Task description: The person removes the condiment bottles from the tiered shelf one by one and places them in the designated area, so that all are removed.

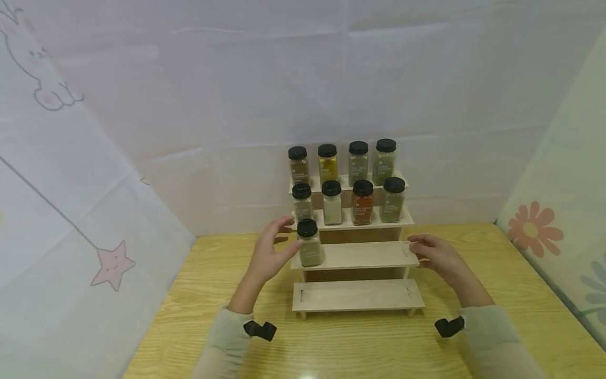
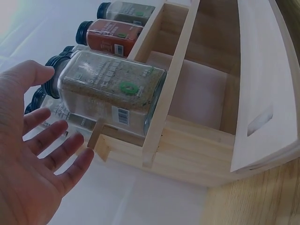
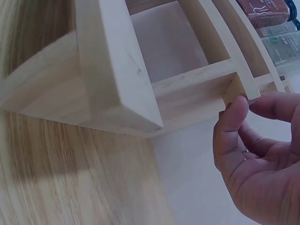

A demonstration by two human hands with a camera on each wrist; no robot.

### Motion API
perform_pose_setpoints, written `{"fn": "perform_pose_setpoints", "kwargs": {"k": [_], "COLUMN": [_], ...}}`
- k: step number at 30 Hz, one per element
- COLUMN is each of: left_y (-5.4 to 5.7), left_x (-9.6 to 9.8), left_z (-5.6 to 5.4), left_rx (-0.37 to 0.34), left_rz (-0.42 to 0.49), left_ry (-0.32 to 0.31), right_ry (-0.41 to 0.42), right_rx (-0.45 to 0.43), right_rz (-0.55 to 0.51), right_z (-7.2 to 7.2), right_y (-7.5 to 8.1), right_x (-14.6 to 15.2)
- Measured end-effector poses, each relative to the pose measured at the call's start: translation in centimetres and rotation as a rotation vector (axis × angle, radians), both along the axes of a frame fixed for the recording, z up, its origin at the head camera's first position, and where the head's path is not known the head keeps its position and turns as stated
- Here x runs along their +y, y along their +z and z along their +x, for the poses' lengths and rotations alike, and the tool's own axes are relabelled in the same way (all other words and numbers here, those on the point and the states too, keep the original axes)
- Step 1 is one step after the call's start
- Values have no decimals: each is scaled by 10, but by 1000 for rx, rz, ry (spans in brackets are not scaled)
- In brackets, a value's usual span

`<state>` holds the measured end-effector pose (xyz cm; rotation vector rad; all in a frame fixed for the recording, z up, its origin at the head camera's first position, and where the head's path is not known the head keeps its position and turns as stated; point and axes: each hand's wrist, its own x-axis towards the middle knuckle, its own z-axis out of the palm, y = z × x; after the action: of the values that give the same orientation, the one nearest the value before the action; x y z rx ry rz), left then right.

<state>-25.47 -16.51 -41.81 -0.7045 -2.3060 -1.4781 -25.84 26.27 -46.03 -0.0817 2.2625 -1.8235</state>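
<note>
A spice jar [image 1: 310, 250] with a black lid and greenish-beige powder stands at the left end of the third tier down on a wooden stepped rack [image 1: 357, 301]. Beside it, my left hand [image 1: 271, 252] has its fingers spread. In the left wrist view the thumb of the left hand [image 2: 33, 145] is close to the jar's lid [image 2: 54, 77]; whether it touches is hard to tell. At the other end of that tier, my right hand [image 1: 439, 259] is at the board's edge. The right wrist view shows the right hand [image 3: 262, 159] pinching the board's corner between thumb and forefinger.
Several lidded spice jars fill the two upper tiers, among them a yellow one [image 1: 328, 167] and a red one [image 1: 362, 206]. Under the rack is a wood-grain table [image 1: 360, 347]. A pale cloth [image 1: 236, 131] hangs behind, with printed cloths at both sides.
</note>
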Motion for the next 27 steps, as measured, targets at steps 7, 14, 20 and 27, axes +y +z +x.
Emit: {"fn": "perform_pose_setpoints", "kwargs": {"k": [7, 14, 20, 27], "left_y": [-3, -3, -3, -6], "left_x": [6, 13, 17, 20], "left_z": [-3, -6, -6, -8], "left_rx": [-5, -5, -50, -92], "left_rz": [-10, -32, -25, -13], "left_ry": [-19, -14, -40, -54], "right_ry": [-11, -7, -5, 7], "right_rx": [-45, -89, -111, -114], "right_rz": [-29, -76, -85, -91], "right_z": [-1, -4, -4, -3], "right_y": [-1, -3, -3, -4], "right_x": [-1, 2, 3, 4]}}
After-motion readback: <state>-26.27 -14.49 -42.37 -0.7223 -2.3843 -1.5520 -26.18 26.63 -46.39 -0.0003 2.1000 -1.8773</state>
